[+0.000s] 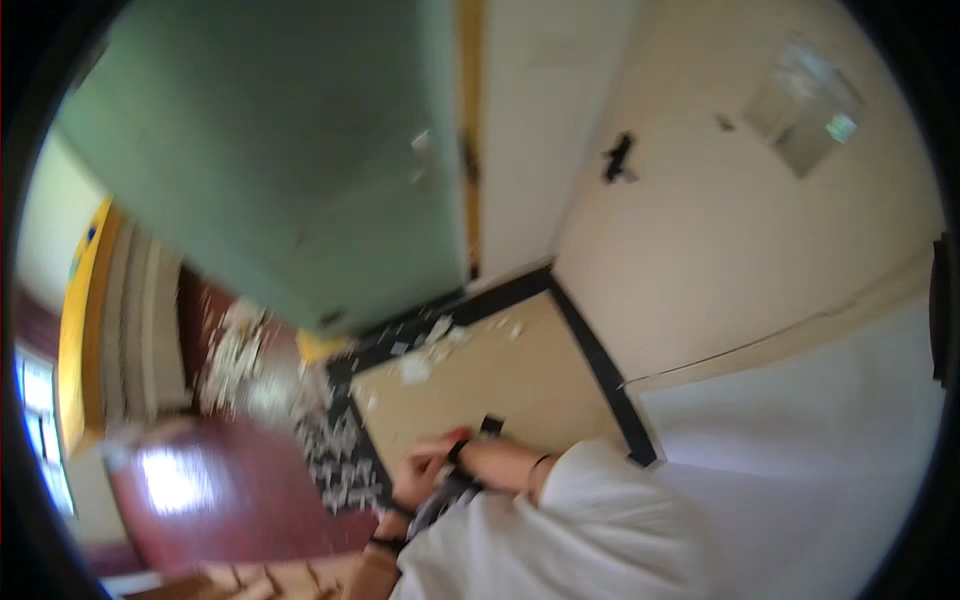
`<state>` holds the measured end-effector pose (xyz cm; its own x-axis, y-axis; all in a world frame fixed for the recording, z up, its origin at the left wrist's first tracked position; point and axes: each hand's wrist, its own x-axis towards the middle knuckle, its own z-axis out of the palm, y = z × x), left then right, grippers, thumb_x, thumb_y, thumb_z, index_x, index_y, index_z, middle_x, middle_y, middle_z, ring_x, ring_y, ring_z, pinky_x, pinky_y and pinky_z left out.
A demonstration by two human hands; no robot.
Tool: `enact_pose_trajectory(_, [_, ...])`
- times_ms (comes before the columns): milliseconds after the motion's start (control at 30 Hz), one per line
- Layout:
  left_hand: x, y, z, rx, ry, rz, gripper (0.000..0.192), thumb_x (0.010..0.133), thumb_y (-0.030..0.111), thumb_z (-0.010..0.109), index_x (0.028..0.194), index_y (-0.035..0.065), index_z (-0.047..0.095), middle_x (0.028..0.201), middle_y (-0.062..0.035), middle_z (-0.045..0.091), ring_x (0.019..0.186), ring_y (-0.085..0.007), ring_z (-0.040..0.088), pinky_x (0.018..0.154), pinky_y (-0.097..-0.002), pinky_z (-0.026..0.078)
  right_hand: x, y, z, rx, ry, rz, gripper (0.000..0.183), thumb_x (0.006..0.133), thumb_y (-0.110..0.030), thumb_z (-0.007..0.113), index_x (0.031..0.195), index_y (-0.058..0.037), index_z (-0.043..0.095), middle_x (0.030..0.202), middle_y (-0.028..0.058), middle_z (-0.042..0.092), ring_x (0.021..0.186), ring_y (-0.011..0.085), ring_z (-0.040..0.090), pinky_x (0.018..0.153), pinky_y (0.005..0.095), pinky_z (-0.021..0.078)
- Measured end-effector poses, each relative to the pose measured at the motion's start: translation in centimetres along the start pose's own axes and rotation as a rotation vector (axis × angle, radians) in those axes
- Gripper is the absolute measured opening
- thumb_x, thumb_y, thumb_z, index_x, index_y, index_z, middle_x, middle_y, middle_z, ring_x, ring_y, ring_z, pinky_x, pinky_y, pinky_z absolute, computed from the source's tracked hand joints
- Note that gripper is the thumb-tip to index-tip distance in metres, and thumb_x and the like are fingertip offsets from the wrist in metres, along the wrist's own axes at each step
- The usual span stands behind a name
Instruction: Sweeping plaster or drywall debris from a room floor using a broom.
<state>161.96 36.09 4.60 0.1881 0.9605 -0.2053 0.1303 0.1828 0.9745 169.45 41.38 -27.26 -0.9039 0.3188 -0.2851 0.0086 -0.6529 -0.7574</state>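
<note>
My left hand (414,481) and my right hand (429,452) meet low in front of my body, over a beige floor section (465,382) with a dark border. Motion blur hides the fingers, so whether they hold anything is unclear. A small red thing (457,433) shows right beside my right hand; I cannot tell if it is held. Dark bands circle both wrists. Just past the right wrist, a small black square (492,425) appears against the beige floor. White sleeves cover my upper arms.
A green door (300,150) with a metal handle (421,146) rises ahead. White scraps (416,367) litter the floor, with a larger heap (236,356) at left on the reddish floor (247,480). A dark fixture (619,157) is on the beige wall (712,247) at right.
</note>
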Motion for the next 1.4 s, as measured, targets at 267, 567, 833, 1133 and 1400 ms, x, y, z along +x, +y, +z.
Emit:
enact_pose_trajectory(267, [1.6,-1.0,-2.1,0.54,0.022,0.127,0.036,0.091,0.017,0.068,0.066,-0.0063,0.056,0.049,-0.0113,0.041,0.046,-0.014,0.038,0.047,-0.0346,0.033,1.5,-10.7,6.9,-1.224,0.14,-0.189,0.019,0.078,-0.023,0.064,0.074,-0.0061,0.071,0.066,0.0128,0.065,0.053,0.0232,0.06,0.049,0.0368,0.0441])
enact_pose_trajectory(567, [5.9,6.5,-0.7,0.458,-0.314,0.249,0.031,0.091,0.019,0.068,0.069,-0.0023,0.063,0.056,-0.0137,0.054,0.047,-0.02,0.047,0.049,-0.0349,0.037,-9.5,-21.6,5.6,-0.853,0.168,-0.462,0.025,0.075,-0.024,0.066,0.09,-0.0055,0.071,0.084,0.0136,0.07,0.076,0.0255,0.066,0.069,0.0358,0.0511])
enact_pose_trajectory(833, [9.1,2.3,-7.1,-0.11,-0.559,0.162,0.036,0.097,0.017,0.057,0.066,-0.0023,0.058,0.057,-0.0001,0.051,0.056,-0.0086,0.041,0.052,-0.0296,0.032,-9.9,-20.1,10.1,-0.763,0.701,-0.474,0.02,0.093,-0.024,0.058,0.078,-0.0117,0.061,0.066,-0.0025,0.051,0.059,0.0054,0.049,0.053,0.025,0.0363])
enact_pose_trajectory(1133, [6.4,-8.5,-21.8,-0.191,-0.293,-0.054,0.044,0.099,0.019,0.055,0.057,0.0039,0.051,0.056,0.0024,0.048,0.055,-0.0077,0.042,0.052,-0.0273,0.035,9.2,-9.7,9.8,0.377,0.698,-0.045,0.019,0.094,-0.024,0.054,0.08,-0.0119,0.058,0.069,0.0015,0.055,0.056,0.0105,0.052,0.042,0.0259,0.0363])
enact_pose_trajectory(1400, [5.0,-3.2,-32.8,0.105,-0.213,-0.021,0.034,0.093,0.018,0.059,0.07,-0.0064,0.057,0.057,-0.0112,0.048,0.056,-0.0133,0.047,0.052,-0.0338,0.037,21.4,-15.6,12.7,0.281,0.381,0.054,0.015,0.098,-0.028,0.057,0.09,-0.0159,0.062,0.075,-0.0023,0.059,0.068,0.0077,0.059,0.057,0.0284,0.0482])
